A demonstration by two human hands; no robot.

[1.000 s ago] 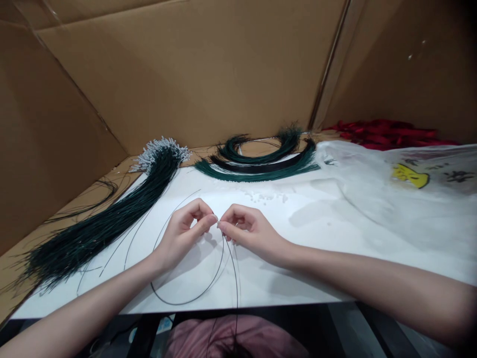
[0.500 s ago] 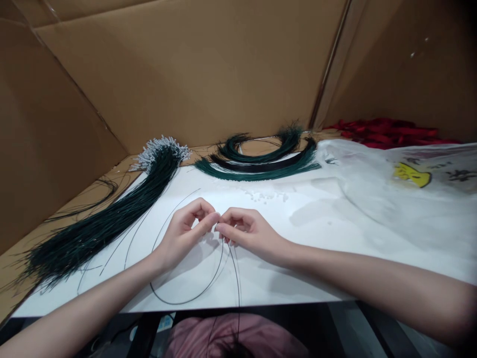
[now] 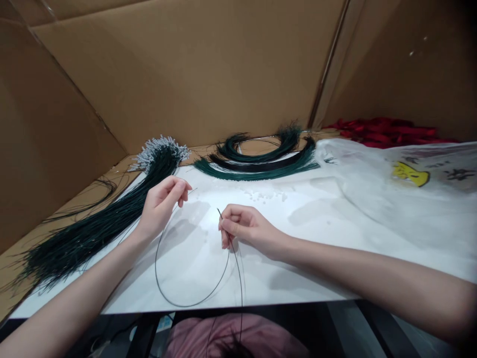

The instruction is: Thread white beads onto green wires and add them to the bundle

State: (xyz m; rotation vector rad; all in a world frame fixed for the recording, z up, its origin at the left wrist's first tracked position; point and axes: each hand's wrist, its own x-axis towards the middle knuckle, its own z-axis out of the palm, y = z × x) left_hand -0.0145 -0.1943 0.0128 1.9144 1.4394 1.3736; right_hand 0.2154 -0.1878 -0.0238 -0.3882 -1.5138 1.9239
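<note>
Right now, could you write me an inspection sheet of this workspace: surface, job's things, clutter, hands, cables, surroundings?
Surface: white table.
Job's things: dark wire, partly looped; white-tipped bundle at left; white bits and curved bundles farther back.
Clutter: plastic bag and red strips at right.
Hands: right hand pinches the wire; left hand is curled near the wire's end, grip unclear.
Cables: nothing seen for certain; dim under the table.
Surroundings: cardboard walls.

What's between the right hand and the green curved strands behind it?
In the head view, small white pieces lie scattered between the right hand and the strands.
</note>
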